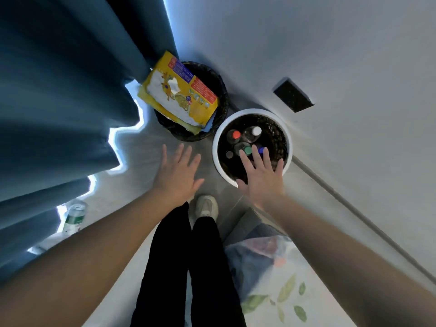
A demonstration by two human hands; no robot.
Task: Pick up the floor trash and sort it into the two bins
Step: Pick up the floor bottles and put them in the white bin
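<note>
A: How were the hands, from the head camera?
B: The left hand [179,173] and right hand [262,175] were spread and empty, the right over the white-rimmed bin [215,147] holding capped bottles [236,135].
A: And the other trash?
B: A yellow bag [181,95] lay across the black bin [221,90]; a green-labelled bottle [74,218] lay on the floor by the curtain [59,102].

Two bins there: black bin [219,83], white bin [250,111]. Four caps showing in the white one: red cap [236,134], white cap [256,131], green cap [247,150], blue cap [261,150]. One yellow bag [179,90], one floor bottle [75,217], one shoe [205,205]. Two hands: left hand [178,173], right hand [262,175].
</note>
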